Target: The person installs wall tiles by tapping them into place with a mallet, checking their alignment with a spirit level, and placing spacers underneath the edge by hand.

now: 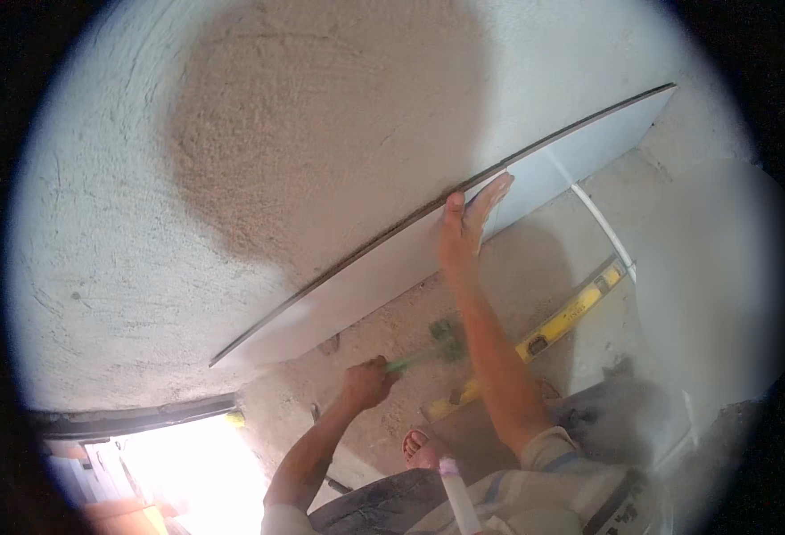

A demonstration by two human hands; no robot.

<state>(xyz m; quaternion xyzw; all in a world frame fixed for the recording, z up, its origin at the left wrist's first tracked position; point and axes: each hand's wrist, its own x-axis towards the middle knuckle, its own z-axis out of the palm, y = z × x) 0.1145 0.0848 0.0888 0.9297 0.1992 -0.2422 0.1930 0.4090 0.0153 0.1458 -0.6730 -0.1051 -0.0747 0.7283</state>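
My left hand (370, 383) is closed around the green handle of a mallet (447, 341), whose dark green head looks blurred. The mallet is held over the floor, apart from the wall. A row of pale tiles (365, 270) stands on edge along the foot of the rough wall, with a seam near its middle. Against the upper part of this row, at the seam, rests my right hand (472, 223), with its fingers stretched out and its thumb at the tile's top edge.
A yellow spirit level (571, 314) lies on the floor beside my right forearm. A thin white strip (602, 218) runs from the tiles toward it. My sandalled foot (421, 448) is below the mallet. Bright light comes through an opening (192, 473) at lower left. The plastered wall (321, 125) rises behind the tiles.
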